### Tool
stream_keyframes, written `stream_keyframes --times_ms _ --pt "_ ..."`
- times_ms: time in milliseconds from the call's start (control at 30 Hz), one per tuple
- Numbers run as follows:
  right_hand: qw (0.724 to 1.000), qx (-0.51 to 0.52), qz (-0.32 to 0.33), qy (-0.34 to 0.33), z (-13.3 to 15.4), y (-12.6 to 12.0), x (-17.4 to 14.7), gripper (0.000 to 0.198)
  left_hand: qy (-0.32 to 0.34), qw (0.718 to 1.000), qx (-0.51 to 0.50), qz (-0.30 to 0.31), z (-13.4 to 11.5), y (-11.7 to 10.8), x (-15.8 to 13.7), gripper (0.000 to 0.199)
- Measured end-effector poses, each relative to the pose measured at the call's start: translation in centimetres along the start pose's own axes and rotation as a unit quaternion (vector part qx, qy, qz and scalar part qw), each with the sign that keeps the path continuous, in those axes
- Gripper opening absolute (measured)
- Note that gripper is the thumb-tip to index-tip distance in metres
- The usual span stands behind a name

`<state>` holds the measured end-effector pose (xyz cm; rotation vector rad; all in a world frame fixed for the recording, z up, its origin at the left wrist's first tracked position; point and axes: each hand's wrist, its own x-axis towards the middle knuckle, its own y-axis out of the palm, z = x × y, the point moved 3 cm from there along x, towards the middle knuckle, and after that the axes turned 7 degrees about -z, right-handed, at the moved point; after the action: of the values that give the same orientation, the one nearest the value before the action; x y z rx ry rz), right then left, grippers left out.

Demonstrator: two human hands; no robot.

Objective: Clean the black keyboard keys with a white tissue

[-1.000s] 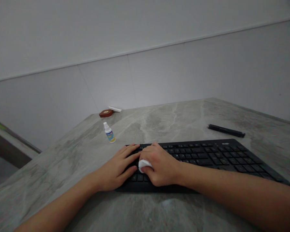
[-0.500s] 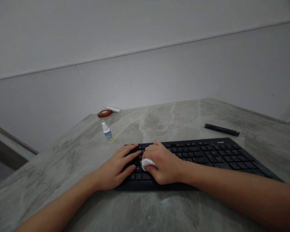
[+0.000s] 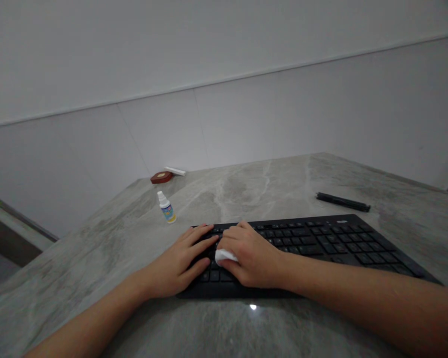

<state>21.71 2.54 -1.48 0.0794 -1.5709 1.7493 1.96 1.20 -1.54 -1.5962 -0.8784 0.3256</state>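
Note:
A black keyboard [image 3: 313, 238] lies on the grey marbled table, its right end angled toward the lower right. My left hand [image 3: 177, 261] rests over its left end with fingers spread across the keys, holding nothing. Closed around a crumpled white wipe [image 3: 225, 255], my right hand [image 3: 252, 256] presses down on the keys just right of my left fingers. Part of the wipe is hidden inside the fist. The keys under both hands are covered from view.
A small white spray bottle [image 3: 167, 207] with a colourful label stands behind my left hand. Farther back, a reddish-brown case [image 3: 161, 177] and a white strip [image 3: 175, 171] lie by the wall. A black pen-like object [image 3: 342, 201] lies behind the keyboard's right part.
My right hand, with the wipe, has shifted very slightly left over the keys. My left hand stays in place. The whole view has tipped slightly, so things sit a little lower.

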Motion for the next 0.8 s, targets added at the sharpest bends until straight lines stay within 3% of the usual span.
stream_keyframes --times_ms 133,567,667,800 --pt "0.999 0.031 0.016 -0.028 0.2 0.0 0.1 0.005 0.007 1.000 0.000 -0.005 0.2 0.1 0.0 0.047" --pt "0.999 0.035 0.007 -0.024 0.0 0.0 0.0 0.006 0.015 1.000 0.016 -0.008 0.1 0.3 0.0 0.049" --pt "0.999 0.029 0.013 -0.015 0.0 0.1 0.1 0.008 0.041 0.997 0.019 -0.067 -0.7 0.3 0.0 0.052" --pt "1.000 0.024 0.008 -0.002 0.0 0.4 0.1 0.011 0.121 0.981 0.036 -0.146 -3.7 -0.1 0.2 0.056"
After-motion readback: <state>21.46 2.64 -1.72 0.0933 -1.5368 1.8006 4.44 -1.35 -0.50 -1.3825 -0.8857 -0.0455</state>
